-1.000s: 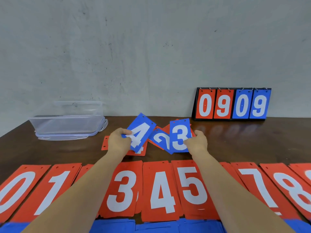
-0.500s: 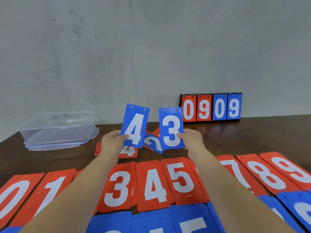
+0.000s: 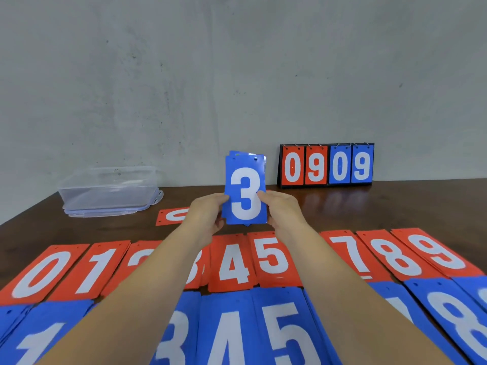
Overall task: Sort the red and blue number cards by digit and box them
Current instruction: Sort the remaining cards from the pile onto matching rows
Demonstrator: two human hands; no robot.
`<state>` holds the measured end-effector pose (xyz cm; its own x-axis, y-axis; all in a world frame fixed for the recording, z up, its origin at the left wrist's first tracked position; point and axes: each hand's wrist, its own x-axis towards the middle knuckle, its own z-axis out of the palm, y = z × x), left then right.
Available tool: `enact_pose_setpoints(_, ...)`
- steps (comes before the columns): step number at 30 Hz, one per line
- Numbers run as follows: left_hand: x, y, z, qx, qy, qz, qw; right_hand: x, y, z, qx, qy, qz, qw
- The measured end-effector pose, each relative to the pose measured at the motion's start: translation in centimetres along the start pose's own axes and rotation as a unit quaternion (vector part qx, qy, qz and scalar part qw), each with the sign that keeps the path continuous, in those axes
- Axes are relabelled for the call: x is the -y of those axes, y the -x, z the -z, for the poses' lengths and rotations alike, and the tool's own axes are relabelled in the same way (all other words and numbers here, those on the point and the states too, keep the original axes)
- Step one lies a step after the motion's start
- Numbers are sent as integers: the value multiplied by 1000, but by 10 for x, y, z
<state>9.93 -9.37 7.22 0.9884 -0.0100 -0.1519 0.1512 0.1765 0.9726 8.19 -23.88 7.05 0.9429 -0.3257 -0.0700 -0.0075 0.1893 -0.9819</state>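
I hold a small upright stack of blue cards, the blue 3 card (image 3: 245,191) in front and another blue card edge showing behind it. My left hand (image 3: 208,214) grips the stack's left edge and my right hand (image 3: 280,209) grips its right edge, above the table's middle. Below lies a row of red card piles, red 0 (image 3: 39,272) on the left through red 9 (image 3: 437,252) on the right. A row of blue card piles (image 3: 229,330) lies nearer me. A clear plastic box (image 3: 110,191) stands at the back left.
A single red card (image 3: 171,216) lies flat behind my left hand. A flip scoreboard (image 3: 326,165) reading 0909 stands at the back against the grey wall. The dark wooden table (image 3: 395,206) is bare at the back right.
The blue 4 in my left hand and the blue 3 in my right hand came together into one stack, the 3 in front, held by both hands. The view tilted down.
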Motion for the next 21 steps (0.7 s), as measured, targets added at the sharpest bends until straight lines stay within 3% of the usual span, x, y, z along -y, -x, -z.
enact_pose_setpoints(3,5,22,-16,7,-7,-36,999,4,16,16,-5,38,32,999)
enact_pose_setpoints(6,12,40,-31,10,-118,-144,983,6,31,41,6,100,79,992)
enact_pose_setpoints(9,20,60,-45,8,-161,-187,969,4,44,70,9,145,121,982)
enact_pose_setpoints(21,64,127,-70,-18,-118,-71,990,-7,78,190,-44,136,96,985)
